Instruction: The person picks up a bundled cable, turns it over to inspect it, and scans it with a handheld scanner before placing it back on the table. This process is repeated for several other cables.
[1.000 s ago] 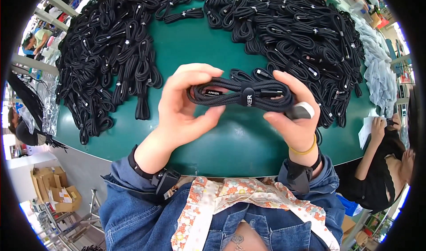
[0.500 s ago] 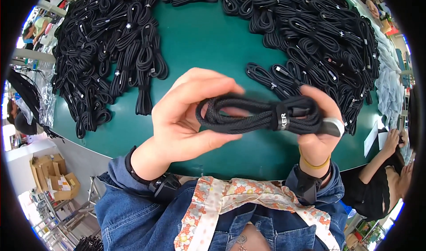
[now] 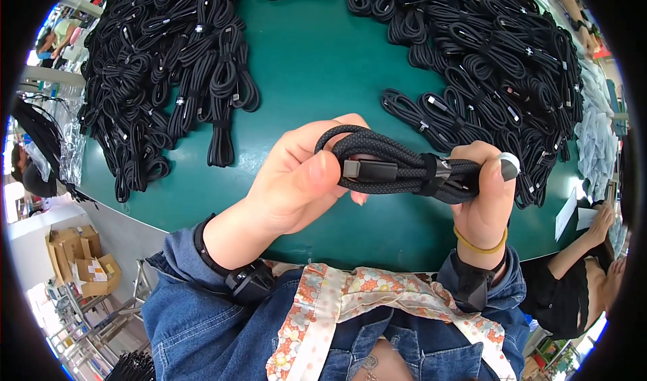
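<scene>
Between my two hands, above the table, is a coiled black braided charging cable (image 3: pixel 397 153) bound round its middle with a black strap. Its rectangular plug (image 3: pixel 367 171), with a grey metal tip, faces up on the coil. My left hand (image 3: pixel 303 172) grips the coil's left end, thumb in front and fingers behind. The right end is held in my right hand (image 3: pixel 486 185), fingers wrapped round the loops. A small white-and-dark piece (image 3: pixel 509 166) shows at that hand's thumb; I cannot make out what it is.
Piles of similar bundled black cables lie on the green table (image 3: pixel 317 64), one pile at left (image 3: pixel 148 78) and another at right (image 3: pixel 472 51). At the right edge a person's hand (image 3: pixel 600 223) is near some papers. Cardboard boxes (image 3: pixel 84 263) stand lower left.
The cable bundle has been turned, so its plug now faces up. My left thumb has moved from below the loop onto its left end, and that hand has closed in.
</scene>
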`<state>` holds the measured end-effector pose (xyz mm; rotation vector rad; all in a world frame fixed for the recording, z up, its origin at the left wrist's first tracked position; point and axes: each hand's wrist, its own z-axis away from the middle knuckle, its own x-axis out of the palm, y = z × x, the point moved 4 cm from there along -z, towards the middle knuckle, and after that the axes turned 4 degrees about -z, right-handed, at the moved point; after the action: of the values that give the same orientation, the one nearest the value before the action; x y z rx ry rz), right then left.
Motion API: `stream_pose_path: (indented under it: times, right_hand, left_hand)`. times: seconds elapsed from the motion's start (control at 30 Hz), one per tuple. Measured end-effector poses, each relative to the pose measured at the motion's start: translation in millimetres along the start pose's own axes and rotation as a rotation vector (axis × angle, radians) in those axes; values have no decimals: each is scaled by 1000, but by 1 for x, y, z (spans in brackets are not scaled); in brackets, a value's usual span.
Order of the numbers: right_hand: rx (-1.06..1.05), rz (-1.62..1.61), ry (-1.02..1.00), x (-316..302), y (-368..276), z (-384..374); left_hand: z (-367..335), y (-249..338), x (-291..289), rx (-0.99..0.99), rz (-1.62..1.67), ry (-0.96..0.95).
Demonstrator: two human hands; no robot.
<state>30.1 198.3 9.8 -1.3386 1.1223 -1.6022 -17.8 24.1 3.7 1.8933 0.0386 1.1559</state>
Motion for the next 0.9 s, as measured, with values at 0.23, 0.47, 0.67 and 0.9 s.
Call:
stream_pose_path:
  times: [0.23,0.47,0.67,0.9]
  right_hand:
    - [-44,11,-113,6,1,-4]
    - [35,-66,-56,3,3,-2]
    - [17,-120,-141,1,2,-2]
    - [9,250,-110,17,-12,-3]
  left_hand:
    - [2,0,0,65,-22,-53]
    - [2,-4,-8,47,182,80]
    - [-1,-6,-7,-35,151,163]
    - [-11,15,-31,-51,-396,357]
